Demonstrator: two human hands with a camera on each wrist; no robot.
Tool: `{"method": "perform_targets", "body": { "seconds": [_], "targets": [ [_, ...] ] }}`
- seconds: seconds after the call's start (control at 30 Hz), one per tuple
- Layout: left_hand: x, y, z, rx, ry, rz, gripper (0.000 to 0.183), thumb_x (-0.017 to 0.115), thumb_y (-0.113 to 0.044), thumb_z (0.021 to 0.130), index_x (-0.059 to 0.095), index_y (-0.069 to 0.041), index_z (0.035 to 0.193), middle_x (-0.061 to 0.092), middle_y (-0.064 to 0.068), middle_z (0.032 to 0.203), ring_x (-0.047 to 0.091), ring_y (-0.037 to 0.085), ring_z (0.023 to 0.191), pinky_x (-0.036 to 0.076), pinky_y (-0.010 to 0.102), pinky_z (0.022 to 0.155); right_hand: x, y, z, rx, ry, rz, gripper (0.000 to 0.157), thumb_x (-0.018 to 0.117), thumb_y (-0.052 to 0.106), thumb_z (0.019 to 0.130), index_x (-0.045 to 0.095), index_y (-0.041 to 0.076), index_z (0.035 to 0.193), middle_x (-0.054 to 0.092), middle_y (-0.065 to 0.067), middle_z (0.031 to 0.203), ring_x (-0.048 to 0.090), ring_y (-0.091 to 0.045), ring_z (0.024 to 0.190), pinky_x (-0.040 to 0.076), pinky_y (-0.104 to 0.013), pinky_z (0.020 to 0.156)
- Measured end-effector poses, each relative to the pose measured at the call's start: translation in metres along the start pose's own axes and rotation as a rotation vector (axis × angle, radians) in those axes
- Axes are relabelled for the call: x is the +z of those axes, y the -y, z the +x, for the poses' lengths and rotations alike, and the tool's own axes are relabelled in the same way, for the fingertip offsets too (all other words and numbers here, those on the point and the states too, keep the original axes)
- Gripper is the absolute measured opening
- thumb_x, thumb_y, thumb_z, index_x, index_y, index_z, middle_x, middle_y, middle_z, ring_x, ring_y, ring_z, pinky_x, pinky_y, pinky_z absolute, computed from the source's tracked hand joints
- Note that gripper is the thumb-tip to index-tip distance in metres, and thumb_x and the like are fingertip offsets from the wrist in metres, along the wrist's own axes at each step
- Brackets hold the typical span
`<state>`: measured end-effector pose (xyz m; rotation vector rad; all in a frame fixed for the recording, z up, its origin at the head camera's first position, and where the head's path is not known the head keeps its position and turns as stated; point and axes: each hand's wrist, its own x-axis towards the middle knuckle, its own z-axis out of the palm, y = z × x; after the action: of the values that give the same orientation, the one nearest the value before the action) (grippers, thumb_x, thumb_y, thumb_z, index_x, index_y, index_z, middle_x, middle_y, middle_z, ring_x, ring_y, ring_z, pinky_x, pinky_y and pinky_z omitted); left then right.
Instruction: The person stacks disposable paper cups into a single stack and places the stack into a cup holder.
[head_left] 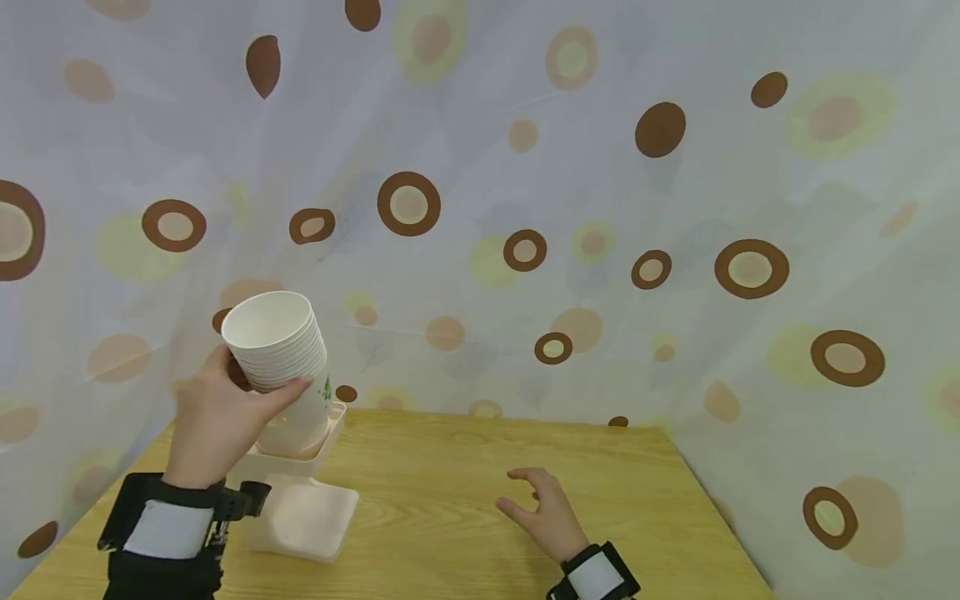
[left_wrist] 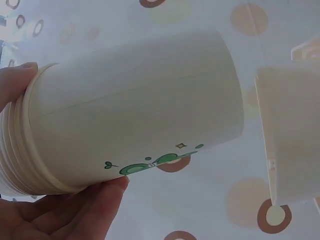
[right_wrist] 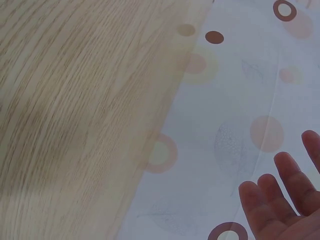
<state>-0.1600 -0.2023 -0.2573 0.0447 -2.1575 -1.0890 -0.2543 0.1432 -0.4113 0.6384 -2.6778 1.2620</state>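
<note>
My left hand (head_left: 221, 417) grips a nested stack of white paper cups (head_left: 279, 346) near the rims, thumb on one side and fingers on the other. The stack tilts, with its open mouths up. Green printing shows on the lowest cup's side (left_wrist: 135, 120) in the left wrist view. Just beyond its base stands a cream plastic box (head_left: 333, 429), apart from the cups in the left wrist view. A pale flap or lid (head_left: 307, 521) lies in front of the box. Over the table, my right hand (head_left: 551, 517) holds nothing, its fingers loosely bent.
A light wood table (head_left: 435, 475) spreads under both hands. Behind it and along its sides hangs a pale sheet (head_left: 480, 292) with brown rings and dots. Black bands with white patches (head_left: 168, 529) sit on both wrists.
</note>
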Motion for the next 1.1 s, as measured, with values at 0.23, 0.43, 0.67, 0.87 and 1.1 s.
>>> {"method": "perform_targets", "body": {
  "seconds": [0.23, 0.43, 0.67, 0.87, 1.1],
  "targets": [
    [-0.002, 0.012, 0.006, -0.064, -0.023, 0.074, 0.086, 0.076, -0.039, 0.071, 0.040, 0.010, 0.132, 0.054, 0.038, 0.123, 0.056, 0.051, 0.105, 0.047, 0.067, 0.082, 0.000, -0.001, 0.000, 0.008, 0.000, -0.008, 0.051, 0.064, 0.037, 0.084, 0.059, -0.001, 0.118, 0.058, -0.023, 0.122, 0.048, -0.040, 0.114, 0.046, -0.057, 0.090],
    [0.003, 0.021, 0.010, -0.076, -0.023, 0.092, 0.087, 0.076, -0.040, 0.071, 0.040, 0.011, 0.132, 0.054, 0.038, 0.124, 0.055, 0.052, 0.106, 0.047, 0.067, 0.083, -0.001, -0.002, -0.001, 0.009, 0.004, -0.010, 0.052, 0.063, 0.037, 0.084, 0.059, -0.001, 0.118, 0.058, -0.023, 0.121, 0.048, -0.041, 0.115, 0.046, -0.057, 0.089],
    [0.010, 0.033, 0.011, -0.087, 0.010, 0.107, 0.086, 0.075, -0.042, 0.072, 0.040, 0.012, 0.130, 0.055, 0.038, 0.122, 0.055, 0.051, 0.106, 0.046, 0.067, 0.087, -0.002, -0.002, -0.001, 0.012, 0.011, -0.010, 0.051, 0.063, 0.037, 0.084, 0.059, -0.001, 0.118, 0.058, -0.022, 0.120, 0.048, -0.040, 0.114, 0.045, -0.058, 0.090],
    [0.019, 0.045, 0.009, -0.099, 0.037, 0.156, 0.085, 0.074, -0.043, 0.072, 0.042, 0.014, 0.126, 0.055, 0.040, 0.120, 0.055, 0.052, 0.105, 0.046, 0.067, 0.086, -0.002, -0.001, -0.002, 0.001, 0.007, -0.007, 0.051, 0.064, 0.036, 0.084, 0.059, -0.002, 0.118, 0.059, -0.023, 0.120, 0.049, -0.041, 0.113, 0.045, -0.059, 0.090],
    [0.022, 0.054, 0.008, -0.123, 0.053, 0.170, 0.087, 0.072, -0.047, 0.072, 0.042, 0.015, 0.126, 0.055, 0.040, 0.120, 0.055, 0.052, 0.105, 0.046, 0.067, 0.086, -0.002, -0.001, -0.002, -0.006, 0.005, 0.007, 0.051, 0.064, 0.036, 0.084, 0.059, -0.003, 0.117, 0.058, -0.024, 0.119, 0.048, -0.044, 0.113, 0.044, -0.061, 0.090]
  ]
}}
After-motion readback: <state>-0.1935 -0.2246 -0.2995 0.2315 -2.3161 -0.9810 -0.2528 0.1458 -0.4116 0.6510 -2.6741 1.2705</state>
